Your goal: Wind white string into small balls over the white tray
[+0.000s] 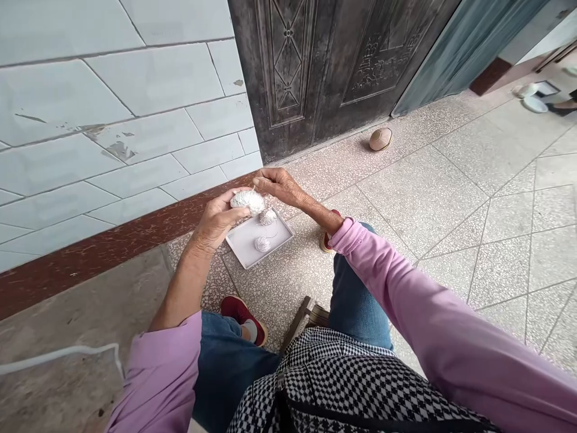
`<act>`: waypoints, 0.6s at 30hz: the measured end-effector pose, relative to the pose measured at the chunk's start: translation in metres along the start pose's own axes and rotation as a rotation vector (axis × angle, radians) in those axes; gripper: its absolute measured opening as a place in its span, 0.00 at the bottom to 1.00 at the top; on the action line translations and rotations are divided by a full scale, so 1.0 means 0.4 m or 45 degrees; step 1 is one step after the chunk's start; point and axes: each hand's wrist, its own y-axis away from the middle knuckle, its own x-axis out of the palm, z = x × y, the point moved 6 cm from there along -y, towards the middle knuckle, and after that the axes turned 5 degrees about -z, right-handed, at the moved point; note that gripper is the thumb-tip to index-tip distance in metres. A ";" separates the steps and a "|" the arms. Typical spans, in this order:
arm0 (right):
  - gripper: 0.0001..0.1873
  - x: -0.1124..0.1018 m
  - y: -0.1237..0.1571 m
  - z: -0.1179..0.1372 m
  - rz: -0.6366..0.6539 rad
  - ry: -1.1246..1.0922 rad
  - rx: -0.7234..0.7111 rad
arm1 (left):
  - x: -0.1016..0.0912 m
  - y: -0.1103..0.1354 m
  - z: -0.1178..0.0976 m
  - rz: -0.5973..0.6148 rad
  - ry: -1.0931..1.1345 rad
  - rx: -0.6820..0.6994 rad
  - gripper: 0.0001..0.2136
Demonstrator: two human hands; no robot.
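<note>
My left hand (215, 221) is wrapped round a large ball of white yarn (249, 202), with the thumb on its near side. Just beyond it, my right hand (280, 185) has its thumb and forefinger pinched together at the ball's upper right edge, on a short strand of yarn (254, 186). Below the hands a shallow white tray (243, 254) lies on the floor. Inside it are a small white yarn ball (262, 243) with a loose thread end and a second small ball (267, 216), partly tucked under the large one.
A dark carved door (324, 72) and a white tiled wall (135, 90) stand in front. A round pinkish-tan object (381, 139) sits on the speckled floor (406, 180). Wooden stool parts (295, 325) show between my legs. A white hose (58, 353) lies at left.
</note>
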 end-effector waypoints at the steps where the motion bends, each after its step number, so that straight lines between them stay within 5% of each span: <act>1: 0.26 0.000 0.004 0.000 0.000 0.002 -0.023 | 0.004 0.001 -0.001 0.003 0.060 0.003 0.31; 8: 0.23 0.035 0.033 0.024 0.028 0.058 0.054 | -0.001 -0.008 -0.005 -0.090 0.260 0.068 0.35; 18: 0.25 0.058 0.019 -0.005 -0.001 0.165 0.179 | 0.006 0.004 0.008 -0.036 0.060 0.057 0.35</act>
